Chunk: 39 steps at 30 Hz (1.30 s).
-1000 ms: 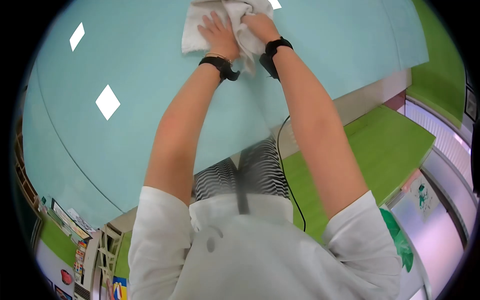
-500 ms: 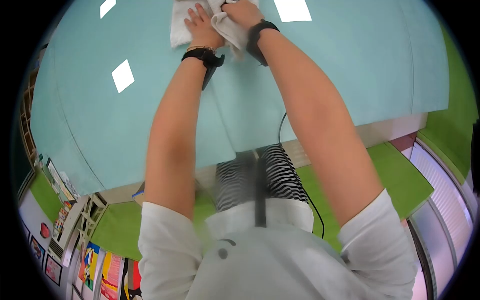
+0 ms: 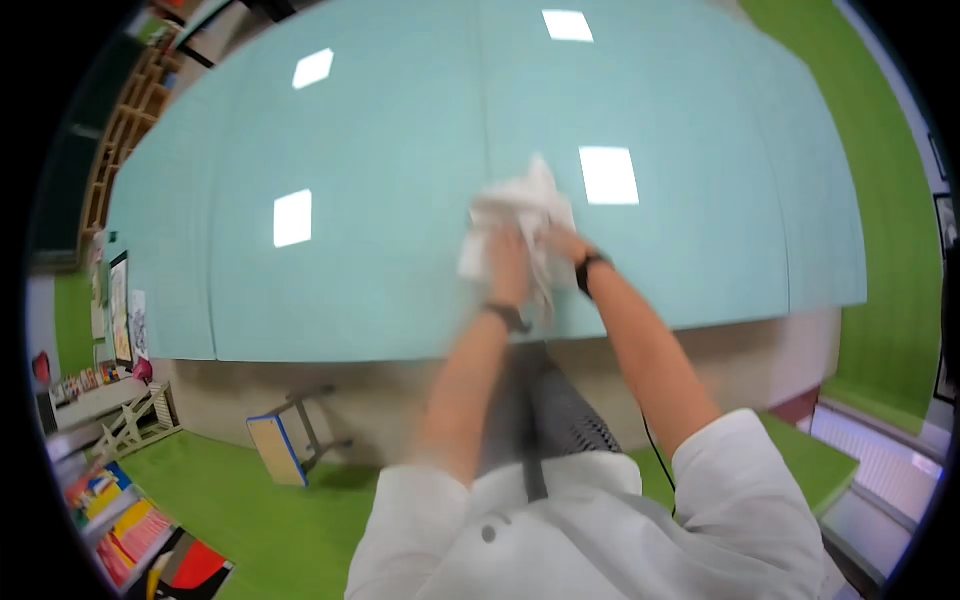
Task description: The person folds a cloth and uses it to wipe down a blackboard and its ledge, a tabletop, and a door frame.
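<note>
A white cloth [image 3: 530, 196], crumpled and blurred by motion, lies on the light blue table [image 3: 380, 160] near its front edge. My left hand [image 3: 508, 262] presses on the lower left part of the cloth; it is smeared, so its fingers cannot be made out. My right hand [image 3: 563, 244] is beside it with its fingers bent into the right side of the cloth. A black band sits on each wrist.
A small stool with a blue-edged seat [image 3: 277, 450] stands on the green floor [image 3: 230, 510] at the lower left. Colourful pictures [image 3: 135, 530] are at the far lower left, shelves [image 3: 125, 145] at the upper left. A black cable [image 3: 655, 450] hangs by my right arm.
The view has shifted, so more of the table, the stool and the floor show. Both hands and the cloth now appear lower and further right, closer to the table's front edge.
</note>
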Motion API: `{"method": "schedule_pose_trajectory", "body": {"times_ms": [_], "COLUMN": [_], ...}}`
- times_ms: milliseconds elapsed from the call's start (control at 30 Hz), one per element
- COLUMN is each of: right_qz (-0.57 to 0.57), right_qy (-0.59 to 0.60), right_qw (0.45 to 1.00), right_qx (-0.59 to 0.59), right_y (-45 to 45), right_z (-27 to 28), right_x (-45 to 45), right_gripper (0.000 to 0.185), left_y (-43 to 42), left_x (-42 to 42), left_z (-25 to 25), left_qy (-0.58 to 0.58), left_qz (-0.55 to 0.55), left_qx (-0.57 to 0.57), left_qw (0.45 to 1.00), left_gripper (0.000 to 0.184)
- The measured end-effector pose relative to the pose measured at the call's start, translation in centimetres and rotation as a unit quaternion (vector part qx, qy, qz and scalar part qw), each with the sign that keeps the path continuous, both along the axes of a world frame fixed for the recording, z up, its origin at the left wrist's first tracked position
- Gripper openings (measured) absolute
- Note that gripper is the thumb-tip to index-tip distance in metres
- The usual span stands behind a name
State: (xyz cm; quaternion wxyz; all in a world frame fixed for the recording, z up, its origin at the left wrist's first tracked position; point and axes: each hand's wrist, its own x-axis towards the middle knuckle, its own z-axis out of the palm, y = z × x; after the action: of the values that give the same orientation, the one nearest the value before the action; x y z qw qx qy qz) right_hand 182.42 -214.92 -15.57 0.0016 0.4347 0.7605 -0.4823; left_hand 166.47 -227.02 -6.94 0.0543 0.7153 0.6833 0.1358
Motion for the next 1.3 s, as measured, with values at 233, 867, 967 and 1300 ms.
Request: {"method": "schedule_pose_trajectory", "body": {"times_ms": [233,867,967,1300], "right_qz": [-0.153,-0.305,-0.361,-0.429], "right_qy": [-0.062,-0.167,-0.167,0.022], "right_qw": [0.985,0.936,0.917,0.898], "right_qx": [-0.04,-0.052,-0.039,-0.094], "right_y": [-15.3,-17.7,-15.2,-7.4], "right_z": [7.5,18.1,16.2,4.5], "right_x": [0.2,22.3,30.7,50.5], "right_gripper": [0.058,0.063,0.066,0.052], "left_y": [-13.7,-20.0,-21.2,-21.0], "left_x": [0.5,4.0,6.8,23.1], "left_z": [6.3,47.7,57.3,69.3], "left_qy": [0.068,-0.31,-0.399,-0.304], "left_qz": [0.016,-0.246,-0.496,-0.786], "left_qx": [-0.187,-0.243,-0.155,-0.215], "left_qw": [0.98,0.886,0.755,0.493], "left_gripper": [0.067,0.057,0.053,0.022]}}
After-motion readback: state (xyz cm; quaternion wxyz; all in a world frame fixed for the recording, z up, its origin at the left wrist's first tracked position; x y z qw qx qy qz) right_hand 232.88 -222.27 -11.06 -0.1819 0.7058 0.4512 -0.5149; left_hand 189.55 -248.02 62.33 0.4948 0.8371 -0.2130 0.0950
